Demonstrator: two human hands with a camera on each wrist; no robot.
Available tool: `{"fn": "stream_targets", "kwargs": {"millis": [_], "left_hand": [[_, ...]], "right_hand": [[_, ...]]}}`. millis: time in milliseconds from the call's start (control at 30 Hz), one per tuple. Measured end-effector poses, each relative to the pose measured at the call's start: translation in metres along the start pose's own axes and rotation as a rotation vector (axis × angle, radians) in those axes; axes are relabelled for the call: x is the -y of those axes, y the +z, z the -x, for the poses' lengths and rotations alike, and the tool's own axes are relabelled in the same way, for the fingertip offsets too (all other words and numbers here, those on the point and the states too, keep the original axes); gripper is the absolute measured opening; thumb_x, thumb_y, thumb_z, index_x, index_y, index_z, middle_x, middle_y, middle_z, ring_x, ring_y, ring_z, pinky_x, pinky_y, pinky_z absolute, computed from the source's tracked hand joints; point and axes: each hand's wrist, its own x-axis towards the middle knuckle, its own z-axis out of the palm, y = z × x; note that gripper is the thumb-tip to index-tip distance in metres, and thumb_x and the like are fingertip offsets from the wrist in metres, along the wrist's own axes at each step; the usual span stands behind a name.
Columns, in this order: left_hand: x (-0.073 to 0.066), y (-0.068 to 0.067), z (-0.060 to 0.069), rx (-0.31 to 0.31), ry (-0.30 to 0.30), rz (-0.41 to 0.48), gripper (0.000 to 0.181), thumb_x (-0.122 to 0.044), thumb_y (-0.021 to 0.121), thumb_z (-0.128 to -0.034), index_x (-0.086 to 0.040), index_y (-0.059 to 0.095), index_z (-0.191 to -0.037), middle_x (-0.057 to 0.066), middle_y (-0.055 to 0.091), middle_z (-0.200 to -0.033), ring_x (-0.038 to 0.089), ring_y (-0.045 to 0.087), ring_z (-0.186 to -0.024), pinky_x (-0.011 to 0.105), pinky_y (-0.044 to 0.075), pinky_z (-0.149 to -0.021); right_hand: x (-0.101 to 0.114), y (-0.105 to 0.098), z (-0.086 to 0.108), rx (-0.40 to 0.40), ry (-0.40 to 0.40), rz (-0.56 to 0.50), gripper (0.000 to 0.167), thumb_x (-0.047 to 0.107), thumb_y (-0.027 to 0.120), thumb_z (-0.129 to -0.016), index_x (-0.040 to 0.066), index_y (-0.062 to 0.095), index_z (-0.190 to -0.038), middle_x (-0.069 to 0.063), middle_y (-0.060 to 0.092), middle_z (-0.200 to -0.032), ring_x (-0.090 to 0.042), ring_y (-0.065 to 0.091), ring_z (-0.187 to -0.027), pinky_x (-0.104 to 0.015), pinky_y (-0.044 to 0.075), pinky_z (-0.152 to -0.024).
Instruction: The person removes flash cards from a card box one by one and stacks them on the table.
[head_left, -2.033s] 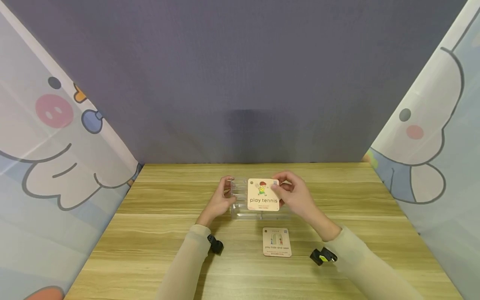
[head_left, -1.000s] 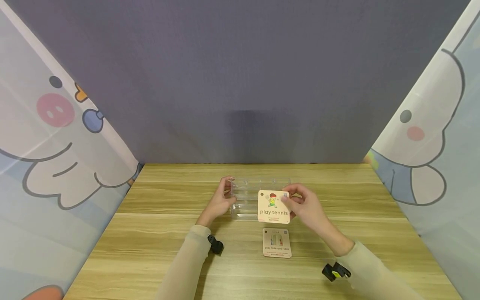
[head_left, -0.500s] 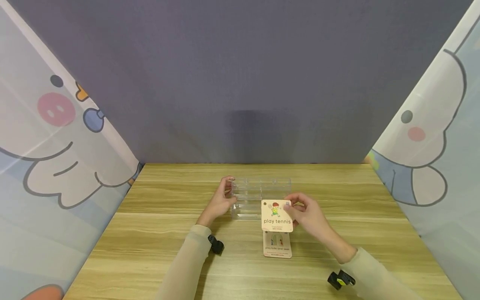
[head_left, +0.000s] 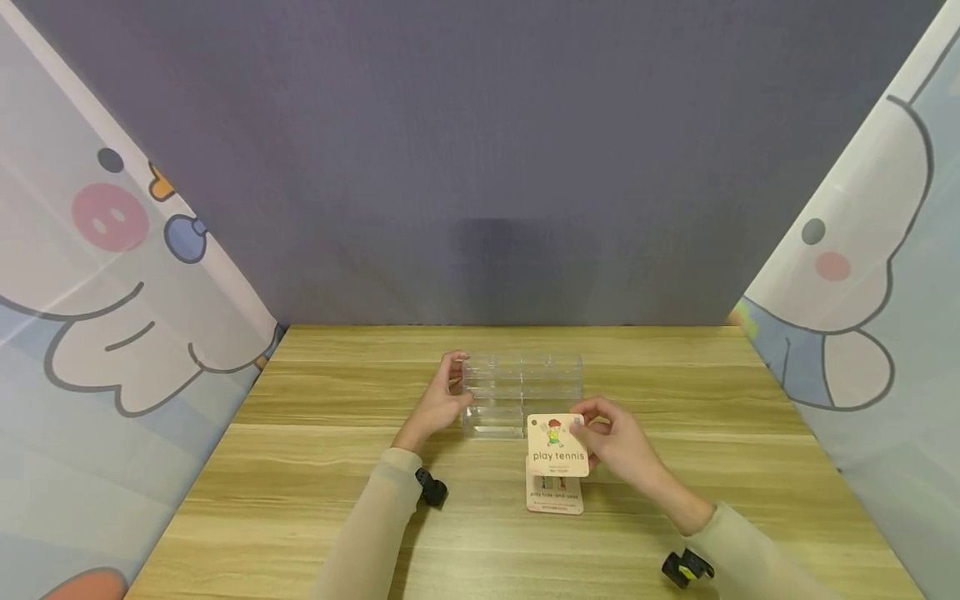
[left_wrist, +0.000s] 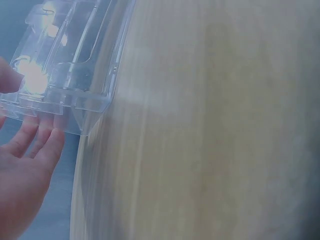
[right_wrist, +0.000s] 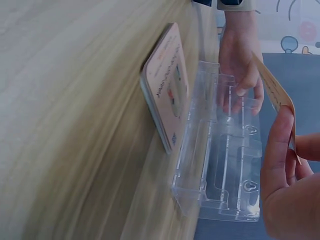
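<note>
My right hand (head_left: 617,442) pinches a square "play tennis" flash card (head_left: 557,446) by its right edge, thumb in front. In the head view this card overlaps the upper part of a "play hide-and-seek" card (head_left: 555,502). The right wrist view shows the held card raised off the table, apart from a small stack of cards (right_wrist: 167,87). A clear plastic tiered rack (head_left: 492,423) stands just beyond, its shelves bare. At its left end my left hand (head_left: 437,407) holds it between thumb and fingers; the left wrist view shows fingertips (left_wrist: 54,142) at the rack's side.
The wood-grain table (head_left: 315,467) meets a dark grey panel (head_left: 480,167) at the back. Cartoon-printed curtains hang on the left (head_left: 45,367) and right (head_left: 922,467). A small black camera sits on each wrist.
My right hand has brought the "play tennis" card from in front of the rack toward me and slightly right, over the other card. My left hand has stayed on the rack's left end.
</note>
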Motion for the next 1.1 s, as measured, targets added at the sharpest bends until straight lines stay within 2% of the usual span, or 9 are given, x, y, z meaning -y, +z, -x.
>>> {"fn": "stream_targets", "kwargs": {"millis": [233,433,533,600,833,1100], "left_hand": [[-0.005,0.0,0.001,0.014,-0.02,0.011,0.07,0.011,0.06,-0.0866,-0.003,0.031,-0.148,0.028,0.038,-0.139,0.046,0.038,-0.133,0.057,0.028,-0.119],[-0.035,-0.002,0.011,0.034,-0.01,0.007,0.067,0.01,0.058,-0.0868,0.004,0.03,-0.147,0.03,0.038,-0.138,0.048,0.038,-0.132,0.059,0.028,-0.118],[-0.039,-0.001,0.013,0.032,-0.006,0.009,0.066,0.01,0.057,-0.0867,0.004,0.03,-0.147,0.032,0.038,-0.138,0.049,0.038,-0.132,0.06,0.028,-0.118],[-0.035,0.0,0.011,0.02,-0.005,0.011,0.066,0.011,0.057,-0.0861,0.003,0.031,-0.147,0.032,0.038,-0.138,0.05,0.038,-0.132,0.061,0.028,-0.118],[-0.003,0.001,0.001,-0.01,0.014,-0.008,0.068,0.009,0.061,-0.0861,-0.006,0.035,-0.147,0.022,0.043,-0.135,0.04,0.042,-0.13,0.056,0.032,-0.117],[-0.003,0.0,0.0,-0.005,0.0,-0.024,0.067,0.007,0.061,-0.0875,-0.007,0.035,-0.148,0.019,0.043,-0.135,0.038,0.043,-0.129,0.053,0.033,-0.117]], "right_hand": [[-0.005,0.002,0.001,0.005,0.002,0.035,0.027,-0.001,0.065,-0.095,-0.009,0.059,-0.121,-0.017,0.057,-0.1,-0.02,0.064,-0.062,-0.037,0.058,-0.048],[-0.009,0.006,0.002,-0.008,0.013,0.115,0.024,-0.002,0.066,-0.094,-0.005,0.062,-0.117,-0.014,0.056,-0.098,-0.018,0.06,-0.059,-0.039,0.058,-0.047],[-0.011,0.008,0.003,-0.012,0.027,0.151,0.023,-0.002,0.066,-0.093,-0.003,0.063,-0.115,-0.012,0.055,-0.096,-0.017,0.058,-0.058,-0.04,0.058,-0.047],[-0.012,0.01,0.004,-0.014,0.042,0.174,0.022,-0.002,0.066,-0.093,-0.002,0.063,-0.114,-0.011,0.055,-0.094,-0.017,0.058,-0.057,-0.04,0.058,-0.047],[-0.017,0.016,0.006,0.009,0.069,0.208,0.02,-0.003,0.066,-0.092,-0.001,0.064,-0.112,-0.009,0.054,-0.092,-0.018,0.058,-0.06,-0.04,0.057,-0.046],[-0.023,0.019,0.008,0.032,0.08,0.187,0.02,-0.004,0.065,-0.092,-0.002,0.063,-0.112,-0.01,0.053,-0.091,-0.02,0.06,-0.059,-0.038,0.058,-0.046]]}}
